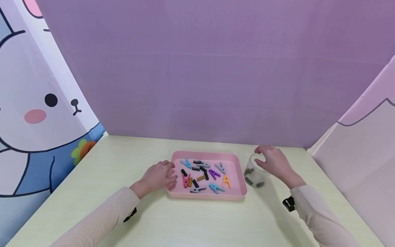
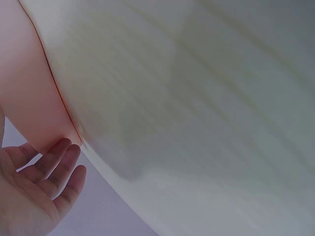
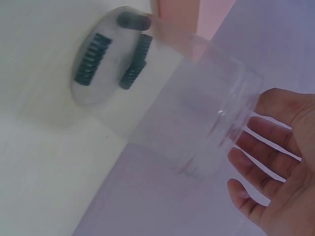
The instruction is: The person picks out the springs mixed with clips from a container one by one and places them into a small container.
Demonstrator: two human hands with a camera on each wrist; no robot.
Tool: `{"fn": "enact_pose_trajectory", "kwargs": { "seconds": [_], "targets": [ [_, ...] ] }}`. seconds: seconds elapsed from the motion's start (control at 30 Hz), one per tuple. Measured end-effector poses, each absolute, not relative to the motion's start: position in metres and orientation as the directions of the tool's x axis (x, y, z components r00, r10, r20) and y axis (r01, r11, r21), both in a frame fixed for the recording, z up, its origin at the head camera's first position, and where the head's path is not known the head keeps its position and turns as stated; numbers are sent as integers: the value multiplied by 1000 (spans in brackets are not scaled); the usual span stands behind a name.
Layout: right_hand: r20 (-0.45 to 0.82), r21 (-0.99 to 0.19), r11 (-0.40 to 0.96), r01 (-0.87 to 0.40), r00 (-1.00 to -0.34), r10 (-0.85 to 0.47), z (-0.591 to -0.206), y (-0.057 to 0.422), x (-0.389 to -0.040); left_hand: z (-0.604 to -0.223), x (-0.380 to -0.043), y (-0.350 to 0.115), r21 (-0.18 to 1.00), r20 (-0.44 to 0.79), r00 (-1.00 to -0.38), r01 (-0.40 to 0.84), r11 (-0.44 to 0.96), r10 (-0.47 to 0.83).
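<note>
A pink tray (image 1: 206, 196) holds small plastic clips, among them a purple clip (image 1: 214, 174), an orange clip (image 1: 226, 181) and a pink clip (image 1: 186, 180). Between them lie small dark and brown cylinders, some ribbed, such as a brown piece (image 1: 201, 178). My left hand (image 1: 158, 176) rests at the tray's left rim, fingers loosely bent and holding nothing. To the tray's right a clear jar (image 1: 253, 171) stands upright with several dark pieces (image 3: 92, 59) at its bottom. Over its mouth is my right hand (image 1: 274, 161), fingers spread around the rim, nothing visible in them.
The pale wooden table (image 1: 216, 223) meets a purple cloth backdrop (image 1: 197, 85) behind the tray. Cartoon-printed cloth (image 1: 34, 82) hangs on the left, with another printed cloth (image 1: 367, 154) on the right. A black wrist device (image 1: 289, 203) sits under the right sleeve.
</note>
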State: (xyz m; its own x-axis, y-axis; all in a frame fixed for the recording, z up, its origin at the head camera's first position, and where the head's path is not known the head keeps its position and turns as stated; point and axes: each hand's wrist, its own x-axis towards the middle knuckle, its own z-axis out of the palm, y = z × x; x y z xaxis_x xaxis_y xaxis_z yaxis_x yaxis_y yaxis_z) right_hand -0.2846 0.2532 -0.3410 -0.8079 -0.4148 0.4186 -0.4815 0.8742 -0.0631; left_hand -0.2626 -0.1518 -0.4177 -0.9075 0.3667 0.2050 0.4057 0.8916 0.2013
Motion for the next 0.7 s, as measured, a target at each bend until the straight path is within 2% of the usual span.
{"fn": "enact_pose_trajectory", "kwargs": {
  "seconds": [0.2,0.7],
  "targets": [
    [461,-17,847,-532,-755,-465,-338,238,-283,-418,-263,-152,201,204,-907,406,892,367],
    [376,82,816,-573,-740,-558,-345,189,-268,-422,-264,-152,214,207,-909,403,890,361]
  ]
}}
